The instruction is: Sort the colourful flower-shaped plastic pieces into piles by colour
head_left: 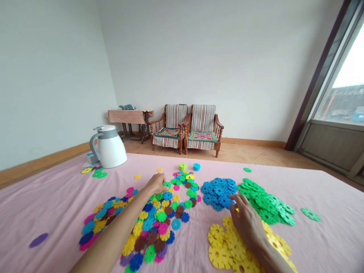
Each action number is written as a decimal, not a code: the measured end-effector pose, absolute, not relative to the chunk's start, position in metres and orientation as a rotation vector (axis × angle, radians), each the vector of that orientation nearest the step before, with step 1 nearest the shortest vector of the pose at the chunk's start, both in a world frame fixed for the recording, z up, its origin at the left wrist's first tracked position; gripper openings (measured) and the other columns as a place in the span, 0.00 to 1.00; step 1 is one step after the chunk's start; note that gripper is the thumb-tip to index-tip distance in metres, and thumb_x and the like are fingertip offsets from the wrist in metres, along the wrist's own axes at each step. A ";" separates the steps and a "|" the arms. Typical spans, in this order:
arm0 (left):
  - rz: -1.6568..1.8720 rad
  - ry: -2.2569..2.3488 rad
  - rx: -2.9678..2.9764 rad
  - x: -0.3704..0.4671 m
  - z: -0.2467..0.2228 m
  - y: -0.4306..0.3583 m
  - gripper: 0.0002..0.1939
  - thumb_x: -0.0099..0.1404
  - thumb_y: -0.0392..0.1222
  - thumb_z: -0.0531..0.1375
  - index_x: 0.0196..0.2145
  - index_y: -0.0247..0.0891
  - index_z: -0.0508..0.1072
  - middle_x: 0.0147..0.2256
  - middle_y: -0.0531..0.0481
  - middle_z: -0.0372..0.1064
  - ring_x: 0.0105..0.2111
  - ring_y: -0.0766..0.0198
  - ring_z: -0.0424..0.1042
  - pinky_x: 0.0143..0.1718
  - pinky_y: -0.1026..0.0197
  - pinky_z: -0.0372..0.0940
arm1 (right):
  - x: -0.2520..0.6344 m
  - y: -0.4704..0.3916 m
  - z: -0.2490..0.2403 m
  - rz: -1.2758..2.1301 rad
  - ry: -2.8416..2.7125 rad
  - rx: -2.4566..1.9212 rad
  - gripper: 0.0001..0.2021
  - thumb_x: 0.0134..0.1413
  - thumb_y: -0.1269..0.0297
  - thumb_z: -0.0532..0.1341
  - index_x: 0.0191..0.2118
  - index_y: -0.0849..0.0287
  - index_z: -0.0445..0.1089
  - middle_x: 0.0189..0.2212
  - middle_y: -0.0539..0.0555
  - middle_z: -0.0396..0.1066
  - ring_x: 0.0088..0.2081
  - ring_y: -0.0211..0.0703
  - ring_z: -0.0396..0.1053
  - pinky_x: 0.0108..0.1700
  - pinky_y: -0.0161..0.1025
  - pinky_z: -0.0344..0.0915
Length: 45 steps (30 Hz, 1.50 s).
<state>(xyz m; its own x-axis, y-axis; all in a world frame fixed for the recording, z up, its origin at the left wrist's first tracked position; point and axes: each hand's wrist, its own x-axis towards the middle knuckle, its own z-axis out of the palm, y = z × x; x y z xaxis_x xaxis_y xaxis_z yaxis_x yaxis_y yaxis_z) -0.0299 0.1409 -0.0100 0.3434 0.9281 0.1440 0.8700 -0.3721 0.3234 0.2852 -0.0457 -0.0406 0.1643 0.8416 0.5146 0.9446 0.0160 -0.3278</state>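
My left hand reaches past a mixed heap of small multicoloured notched discs, its fingers closed at the edge of a green snowflake disc. My right hand hovers over a pile of larger yellow snowflake discs, fingers curved and apart. Its fingertips come close to a pile of blue snowflake discs. A bit of yellow shows between those fingers, apparently part of the pile. Right of that hand lies a pile of green snowflake discs. Small mixed discs trail away from the heap.
A white and grey jug stands at the table's back left. Small stacks of lime discs and blue discs sit near the far edge. A purple disc lies on the pink cloth. Two wooden armchairs stand beyond.
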 end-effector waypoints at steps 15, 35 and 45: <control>0.729 0.922 1.753 0.047 -0.007 0.053 0.12 0.54 0.43 0.59 0.33 0.34 0.65 0.25 0.52 0.68 0.25 0.64 0.72 0.25 0.65 0.64 | 0.264 -0.051 -0.025 -0.087 -1.734 -1.544 0.13 0.58 0.63 0.48 0.40 0.56 0.69 0.37 0.55 0.70 0.38 0.42 0.70 0.38 0.37 0.66; 0.698 0.963 2.654 0.060 -0.018 0.005 0.06 0.57 0.37 0.59 0.35 0.39 0.69 0.38 0.49 0.66 0.43 0.58 0.62 0.46 0.56 0.56 | 0.359 -0.050 -0.020 -0.242 -1.089 -2.193 0.18 0.53 0.54 0.49 0.43 0.56 0.67 0.32 0.57 0.75 0.31 0.52 0.71 0.26 0.40 0.59; 0.677 1.080 2.612 0.039 0.001 0.035 0.08 0.55 0.30 0.55 0.31 0.38 0.69 0.36 0.49 0.67 0.41 0.61 0.64 0.44 0.61 0.57 | 0.355 -0.045 -0.032 -0.455 -1.270 -2.029 0.17 0.52 0.57 0.49 0.43 0.59 0.67 0.36 0.58 0.72 0.38 0.52 0.69 0.37 0.44 0.63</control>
<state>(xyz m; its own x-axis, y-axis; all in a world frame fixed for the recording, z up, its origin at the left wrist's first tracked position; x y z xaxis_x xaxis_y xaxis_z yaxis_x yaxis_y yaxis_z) 0.0386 0.0352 0.0006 0.6208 0.7129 0.3263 0.6042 -0.7002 0.3802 0.3550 -0.0448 -0.0325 0.4601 0.6435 0.6117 0.8856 -0.2833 -0.3681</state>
